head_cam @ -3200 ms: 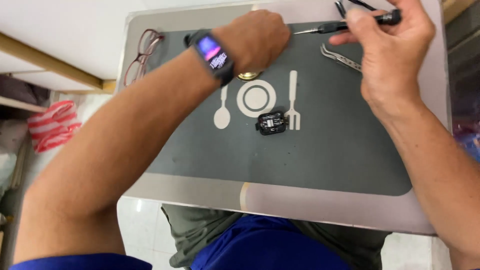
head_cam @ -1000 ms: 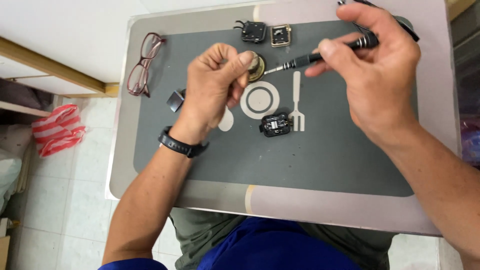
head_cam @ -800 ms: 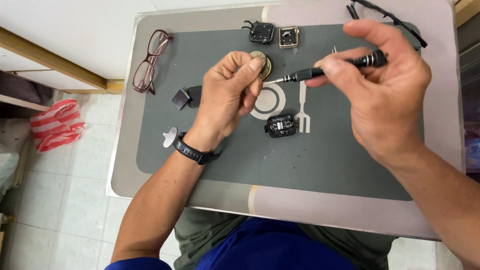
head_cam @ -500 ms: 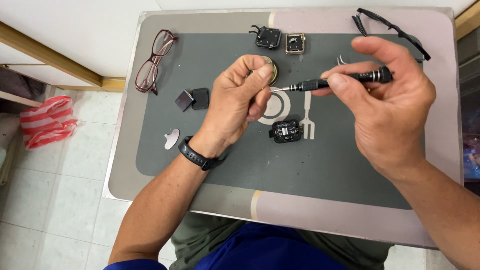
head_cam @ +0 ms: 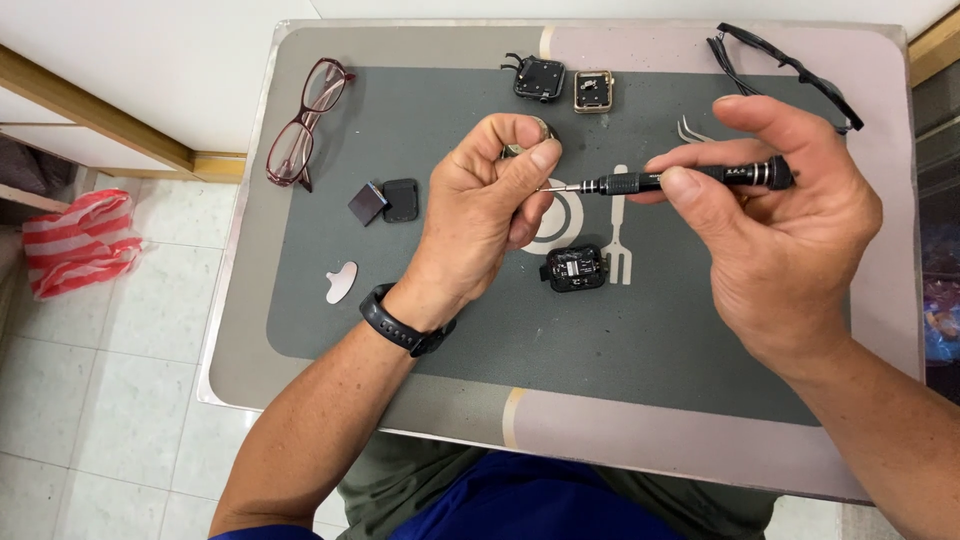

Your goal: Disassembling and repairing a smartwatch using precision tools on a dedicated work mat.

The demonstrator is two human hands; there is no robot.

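Observation:
My left hand (head_cam: pixel 485 205) is raised over the grey mat (head_cam: pixel 400 290), pinching a small round brass-coloured part (head_cam: pixel 527 138) between thumb and fingers; most of the part is hidden. My right hand (head_cam: pixel 780 220) grips a slim black precision screwdriver (head_cam: pixel 680 180) held level, its thin tip touching the left thumb. Below the tip a small black square module (head_cam: pixel 575 268) lies on the mat beside a white fork print.
At the mat's far edge lie a black square part (head_cam: pixel 539 77) and a gold square case (head_cam: pixel 593 90). Tweezers (head_cam: pixel 692 130) and black glasses (head_cam: pixel 780 65) sit far right, red glasses (head_cam: pixel 305 120) far left. Two small dark squares (head_cam: pixel 386 200) and a white tab (head_cam: pixel 342 281) rest left.
Both hands came down from the far edge to mid-mat. The left hand now holds the brass part up and the screwdriver tip has closed in on it. The view shifted.

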